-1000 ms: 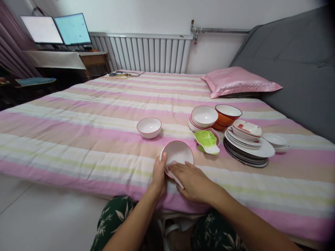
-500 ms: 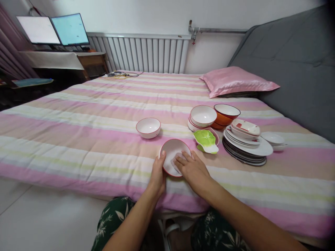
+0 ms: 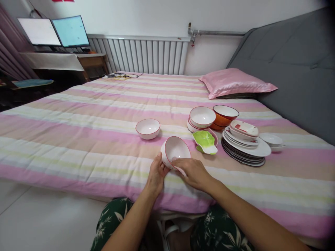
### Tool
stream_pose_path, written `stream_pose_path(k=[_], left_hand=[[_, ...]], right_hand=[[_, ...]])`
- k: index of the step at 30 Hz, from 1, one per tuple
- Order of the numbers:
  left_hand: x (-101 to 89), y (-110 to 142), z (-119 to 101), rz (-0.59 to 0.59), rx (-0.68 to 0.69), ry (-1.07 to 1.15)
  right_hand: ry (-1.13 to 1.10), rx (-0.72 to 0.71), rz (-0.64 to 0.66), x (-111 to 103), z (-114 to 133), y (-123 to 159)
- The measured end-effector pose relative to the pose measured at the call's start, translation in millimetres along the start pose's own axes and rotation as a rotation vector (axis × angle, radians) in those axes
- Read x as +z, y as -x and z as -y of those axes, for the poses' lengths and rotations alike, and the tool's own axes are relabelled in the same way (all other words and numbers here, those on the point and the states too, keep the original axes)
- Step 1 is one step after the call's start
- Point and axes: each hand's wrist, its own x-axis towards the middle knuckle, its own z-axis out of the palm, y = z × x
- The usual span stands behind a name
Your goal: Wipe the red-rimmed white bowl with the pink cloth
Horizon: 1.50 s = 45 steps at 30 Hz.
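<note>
Tilted bowl (image 3: 179,148), near middle of the bed (image 3: 78,150): the left hand (image 3: 156,173) cups its left side; the right hand (image 3: 194,173) reaches inside, whether pinching anything I cannot tell. I would brace it firmly, pressing lightly within. Farther left: second bowl (image 3: 148,129).

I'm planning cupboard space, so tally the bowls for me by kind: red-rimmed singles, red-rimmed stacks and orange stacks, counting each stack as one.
Red-rimmed singles: 2, the held bowl and the lone bowl
Red-rimmed stacks: 1, the red-rimmed stack
Orange stacks: 1, the orange stack
Total: 4
</note>
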Motion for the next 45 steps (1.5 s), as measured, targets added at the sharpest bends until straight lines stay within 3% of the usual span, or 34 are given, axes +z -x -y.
stream_pose_path(k=[4,11,14,16,22,32,40,45], left_hand=[[0.3,0,0,0.008,0.057,-0.054],[-3.7,-3,4,0.034,0.263,-0.367],[-6.8,-5,7,-0.001,0.34,-0.511],[-10.4,-8,8,-0.053,0.363,-0.596],[-21.8,-14,5,-0.095,0.326,-0.608],[-21.3,-15,0,-0.094,0.238,-0.59],[-18.3,-13,1,-0.067,0.24,-0.578],[-17.1,-13,2,-0.059,0.24,-0.543]], right_hand=[[-0.284,0.202,-0.114,4,4,-4],[-1.038,0.326,-0.408,18,5,-13],[-1.24,0.369,-0.429,16,11,-14],[-1.29,0.361,-0.361,13,13,-14],[-0.997,0.109,-0.157,11,9,-12],[-0.235,-0.035,-0.005,12,-11,-6],[0.053,-0.03,0.077,10,-20,-9],[0.107,-0.041,0.09,10,-20,-11]])
